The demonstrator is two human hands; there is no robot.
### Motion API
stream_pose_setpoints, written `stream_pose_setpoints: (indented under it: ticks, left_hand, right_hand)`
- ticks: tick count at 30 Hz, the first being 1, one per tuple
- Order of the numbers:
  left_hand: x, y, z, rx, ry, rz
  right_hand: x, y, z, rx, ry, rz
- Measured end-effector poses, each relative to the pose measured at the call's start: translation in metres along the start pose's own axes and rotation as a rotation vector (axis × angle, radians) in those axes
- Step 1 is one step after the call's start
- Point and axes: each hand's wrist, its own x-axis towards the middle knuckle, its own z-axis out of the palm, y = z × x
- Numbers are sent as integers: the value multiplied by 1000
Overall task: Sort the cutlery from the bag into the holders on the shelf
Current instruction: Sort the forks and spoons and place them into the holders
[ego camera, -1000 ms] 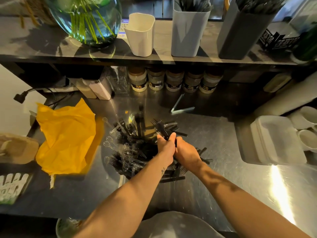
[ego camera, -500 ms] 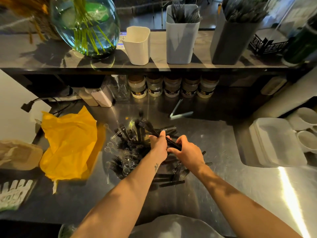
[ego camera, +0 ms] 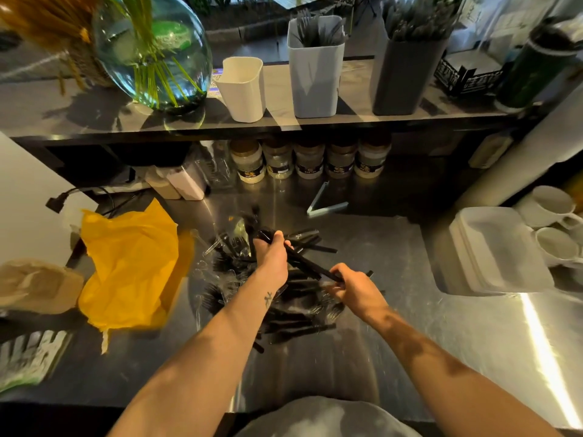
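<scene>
The left hand [ego camera: 273, 258] grips a bundle of black cutlery [ego camera: 304, 261] just above the pile [ego camera: 293, 310] on the counter [ego camera: 410, 342]; the right hand [ego camera: 355, 288] pinches its handle ends. Best to square the handles and check that all are one kind before lifting to the holders [ego camera: 315, 77] on the shelf [ego camera: 63, 115].

the left hand [ego camera: 273, 260] hides part of the blurry black cutlery [ego camera: 296, 313]. the top edge cuts off the things in the dark holder [ego camera: 407, 77]; they might be knives. the jar labels [ego camera: 310, 171] are too small to read.
</scene>
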Motion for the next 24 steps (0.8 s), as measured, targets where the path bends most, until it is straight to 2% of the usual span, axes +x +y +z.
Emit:
stream_pose_setpoints:
  ticks: [2,6,8,12,18,24]
  left_hand:
    - [-1,0,-4,-21,15,15]
    - [-9,-7,-8,-28,-25,-24]
    - [-16,-14,-8,13,-59,-62]
    - [-26,-25,-4,22,-138,-79]
    - [-40,-33,-6,-34,-178,-85]
    - [-45,-41,-12,-62,-166,-117]
  right_hand:
    - [-10,11,1,163,28,56]
    - [-17,20,-2,470,270,138]
    - [-18,13,-9,584,321,164]
    - [-16,10,-17,711,242,178]
    - [-12,35,-9,652,106,367]
    - [-16,33,-1,708,28,387]
